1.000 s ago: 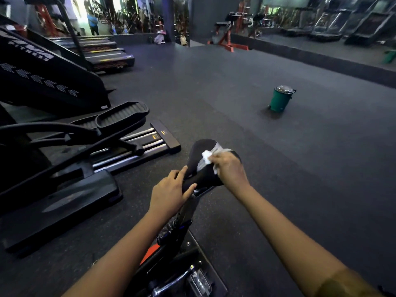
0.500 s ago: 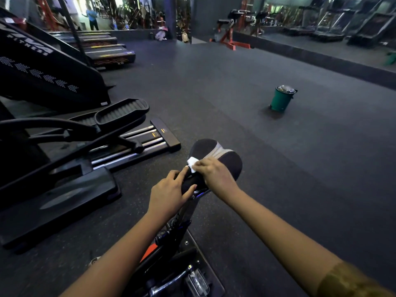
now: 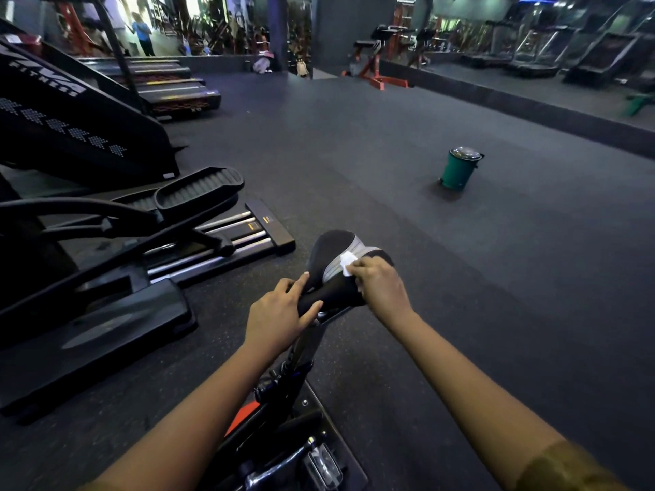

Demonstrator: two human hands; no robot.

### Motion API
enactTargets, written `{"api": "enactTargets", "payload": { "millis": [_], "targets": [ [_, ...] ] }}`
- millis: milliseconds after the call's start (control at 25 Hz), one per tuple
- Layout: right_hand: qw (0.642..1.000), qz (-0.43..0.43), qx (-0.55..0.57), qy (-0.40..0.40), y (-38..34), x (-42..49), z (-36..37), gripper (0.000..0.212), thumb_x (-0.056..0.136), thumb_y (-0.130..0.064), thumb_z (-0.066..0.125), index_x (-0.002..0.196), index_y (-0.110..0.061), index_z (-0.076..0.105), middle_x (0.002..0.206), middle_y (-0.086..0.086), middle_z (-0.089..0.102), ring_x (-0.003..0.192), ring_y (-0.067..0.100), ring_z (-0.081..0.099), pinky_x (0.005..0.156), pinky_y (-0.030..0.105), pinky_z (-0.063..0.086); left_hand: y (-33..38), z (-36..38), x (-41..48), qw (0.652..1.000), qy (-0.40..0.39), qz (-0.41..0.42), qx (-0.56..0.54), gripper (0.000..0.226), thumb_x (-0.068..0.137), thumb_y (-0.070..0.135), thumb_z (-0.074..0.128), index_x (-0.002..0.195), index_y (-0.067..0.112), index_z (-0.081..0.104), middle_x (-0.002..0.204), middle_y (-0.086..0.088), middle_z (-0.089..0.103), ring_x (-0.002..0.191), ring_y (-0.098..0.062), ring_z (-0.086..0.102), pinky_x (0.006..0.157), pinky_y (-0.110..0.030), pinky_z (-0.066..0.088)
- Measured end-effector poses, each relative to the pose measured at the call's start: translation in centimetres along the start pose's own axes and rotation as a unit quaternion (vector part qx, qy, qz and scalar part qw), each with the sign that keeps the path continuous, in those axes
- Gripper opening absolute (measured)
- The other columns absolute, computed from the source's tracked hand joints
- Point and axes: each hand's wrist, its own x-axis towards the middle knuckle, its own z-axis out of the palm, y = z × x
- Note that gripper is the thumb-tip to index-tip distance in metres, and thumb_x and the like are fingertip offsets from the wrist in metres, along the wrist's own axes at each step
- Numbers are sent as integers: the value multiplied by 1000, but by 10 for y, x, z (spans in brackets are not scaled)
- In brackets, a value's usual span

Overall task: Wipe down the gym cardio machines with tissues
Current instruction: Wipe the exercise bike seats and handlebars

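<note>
Closest in, the dark frame of an exercise bike (image 3: 283, 455) fills the bottom of the view, with a flash of orange on it and a black post (image 3: 308, 345) rising from it. On top of the post sits the seat (image 3: 333, 246), black with a grey band across it.

The left hand (image 3: 280, 317) is wrapped round the narrow nose of the seat, thumb underneath and fingers over the top. The right hand (image 3: 381, 288) has its fingertips bunched on a small white tissue (image 3: 348, 258) and presses it onto the grey band, covering part of the seat's right side.

Just left of the bike stands a black cross-trainer (image 3: 106, 278) with its ribbed foot plate (image 3: 202, 187) raised. Behind that is a stair machine (image 3: 71, 118). Out on the dark floor (image 3: 354, 154), well apart to the right, stands a green bin (image 3: 459, 168). Far off are a red bench (image 3: 375, 65), a row of treadmills (image 3: 531, 54) and a person in blue (image 3: 143, 37).

Half a second back the tissue was down near the nose, almost touching the left fingers. It has since slid up onto the band, while the left hand has kept its grip.

The seat's long axis runs away from the person, narrow nose nearest and wide end farthest, angled slightly to the right.
</note>
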Motion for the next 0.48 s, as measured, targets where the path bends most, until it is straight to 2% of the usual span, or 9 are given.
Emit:
{"api": "enactTargets", "payload": {
  "millis": [80, 120, 280, 400, 480],
  "targets": [
    [999, -31, 19, 12, -19, -26, 3, 29, 68, 7, 68, 94, -5, 73, 94, 8, 70, 80, 30, 61, 64, 32, 53, -1, -2, 0, 1000, -8, 1, -13, 63, 92, 59, 43, 147, 30, 33, 131, 2, 51, 105, -28, 61, 78, -36, 50],
    [998, -36, 45, 10, -24, -32, 2, 29, 67, 8, 68, 93, -4, 73, 92, 9, 70, 79, 30, 62, 65, 33, 53, -1, -2, 0, 1000, -12, 1, -14, 63, 92, 59, 43, 147, 30, 33, 131, 2, 51, 106, -28, 61, 79, -36, 50],
    [990, 11, 139, 13, -22, -28, -3, 30, 69, 10, 65, 95, -3, 74, 96, 9, 72, 88, 26, 67, 78, 23, 47, 1, -6, -2, 999, -30, -5, -20, 62, 94, 57, 42, 148, 28, 32, 133, -1, 51, 111, -29, 58, 84, -38, 48],
    [984, -17, 170, 47, -21, -18, -6, 29, 68, 12, 62, 90, -1, 74, 91, 10, 72, 83, 24, 69, 77, 14, 41, 3, -7, -3, 999, -40, -22, -13, 64, 93, 61, 39, 148, 29, 31, 137, 0, 49, 116, -26, 55, 87, -37, 48],
    [979, -47, 187, 60, -15, -11, -5, 29, 68, 12, 61, 90, -1, 74, 90, 11, 73, 81, 24, 69, 79, 13, 40, 5, -7, -3, 998, -49, -36, 9, 76, 85, 74, 27, 148, 32, 30, 136, 1, 49, 116, -25, 55, 88, -37, 48]
  ]
}}
